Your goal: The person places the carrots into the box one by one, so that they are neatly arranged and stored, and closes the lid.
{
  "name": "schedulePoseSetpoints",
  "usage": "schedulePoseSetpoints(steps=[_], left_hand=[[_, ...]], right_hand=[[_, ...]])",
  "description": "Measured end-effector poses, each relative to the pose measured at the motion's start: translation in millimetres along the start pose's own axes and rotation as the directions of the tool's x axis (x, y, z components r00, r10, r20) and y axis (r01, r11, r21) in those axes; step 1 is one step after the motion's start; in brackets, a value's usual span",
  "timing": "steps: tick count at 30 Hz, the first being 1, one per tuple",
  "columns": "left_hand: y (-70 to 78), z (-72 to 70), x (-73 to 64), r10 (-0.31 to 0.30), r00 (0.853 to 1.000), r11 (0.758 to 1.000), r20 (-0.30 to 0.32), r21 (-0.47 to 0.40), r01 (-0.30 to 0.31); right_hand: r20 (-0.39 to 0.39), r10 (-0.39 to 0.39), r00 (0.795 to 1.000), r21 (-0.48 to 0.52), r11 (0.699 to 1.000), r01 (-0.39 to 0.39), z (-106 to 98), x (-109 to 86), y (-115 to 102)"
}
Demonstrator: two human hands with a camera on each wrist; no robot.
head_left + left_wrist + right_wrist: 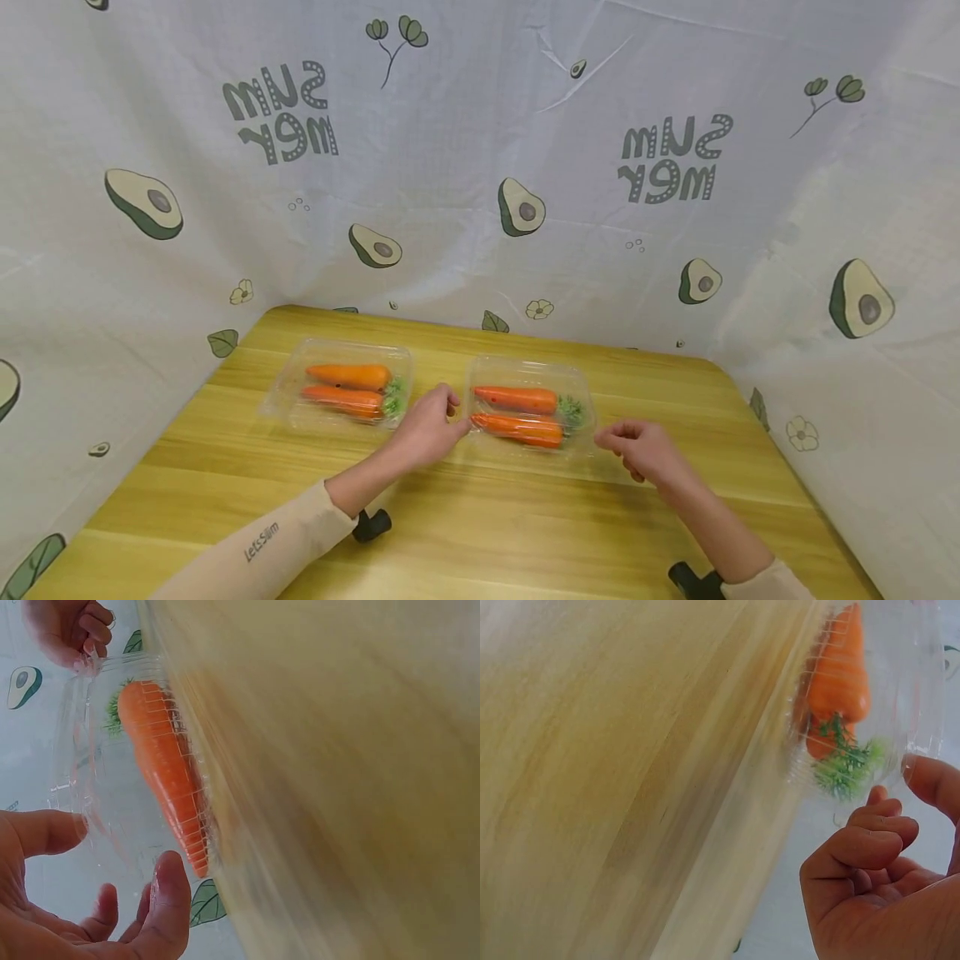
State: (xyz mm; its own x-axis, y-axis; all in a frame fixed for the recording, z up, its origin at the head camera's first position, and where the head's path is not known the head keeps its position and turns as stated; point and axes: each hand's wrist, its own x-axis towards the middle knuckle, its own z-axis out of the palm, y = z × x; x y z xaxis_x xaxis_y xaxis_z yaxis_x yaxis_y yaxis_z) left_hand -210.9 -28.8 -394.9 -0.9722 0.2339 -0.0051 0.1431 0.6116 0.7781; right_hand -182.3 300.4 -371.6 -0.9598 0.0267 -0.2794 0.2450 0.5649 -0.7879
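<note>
A clear plastic box (531, 363) with two carrots (517, 429) inside lies on the table between the hands. Its lid is down, and leafy green tops (572, 410) show at the right end. At the left end is my left hand (429, 429), its thumb tip at the rim and its fingers loosely bent, apart from the thumb in the left wrist view. My right hand (643, 450) is at the near right corner. In the right wrist view its thumb (934, 784) touches the rim, while the other fingers (862, 844) are bent below with a gap.
Another clear box (360, 343) with two carrots (348, 375) stands to the left, just beyond my left forearm. The wooden table (480, 533) meets a printed cloth (450, 167) at its back and sides. Black wrist mounts (371, 525) stick out by both sleeves.
</note>
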Motion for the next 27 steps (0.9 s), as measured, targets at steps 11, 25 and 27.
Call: schedulePoseSetpoints(steps=[11, 25, 27], left_hand=[[-12.7, -0.1, 2.1, -0.064, 0.991, 0.993, 0.114, -0.09, 0.075], [-15.0, 3.5, 5.8, -0.12, 0.934, 0.878, 0.337, -0.404, 0.258], [-15.7, 3.7, 6.7, -0.12, 0.931, 0.87, 0.344, -0.416, 0.266]], right_hand=[[0.022, 0.043, 0.999, 0.004, 0.999, -0.043, 4, 1.4, 1], [0.143, 0.04, 0.989, 0.057, 0.997, -0.049, 6, 5.5, 7], [0.156, 0.036, 0.987, 0.071, 0.996, -0.048, 6, 6.1, 8]])
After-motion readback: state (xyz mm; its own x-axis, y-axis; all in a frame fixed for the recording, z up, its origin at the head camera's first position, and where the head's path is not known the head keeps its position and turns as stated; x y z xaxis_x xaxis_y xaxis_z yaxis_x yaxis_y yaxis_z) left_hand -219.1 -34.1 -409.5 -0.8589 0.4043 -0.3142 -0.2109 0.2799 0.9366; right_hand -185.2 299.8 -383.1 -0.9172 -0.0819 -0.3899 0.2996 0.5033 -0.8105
